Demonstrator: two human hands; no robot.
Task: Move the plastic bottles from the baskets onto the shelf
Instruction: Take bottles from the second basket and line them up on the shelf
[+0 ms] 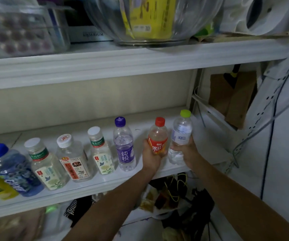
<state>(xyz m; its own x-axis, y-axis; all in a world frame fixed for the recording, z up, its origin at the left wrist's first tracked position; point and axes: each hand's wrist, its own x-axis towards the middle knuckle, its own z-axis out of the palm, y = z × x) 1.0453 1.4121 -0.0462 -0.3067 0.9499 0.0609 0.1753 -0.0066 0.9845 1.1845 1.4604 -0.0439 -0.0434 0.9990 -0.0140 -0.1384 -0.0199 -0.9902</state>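
Fingers of the left hand point(151, 157) curl round the lower half of a smooth red-capped bottle point(157, 134) with an orange label. The right hand point(187, 152) grips a ribbed clear bottle point(182, 131) with a lime cap. Both are upright at the white shelf's point(105, 181) right end, beside the purple-labelled bottle point(124, 150).

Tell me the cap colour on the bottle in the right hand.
Yellow-green cap, seen in the head view.

Pretty dim, flat light. Above the fingers point(175, 147) it's all soft and smeary, the bowl point(195, 20) shows some glare, far left edge warps fisheye-style.
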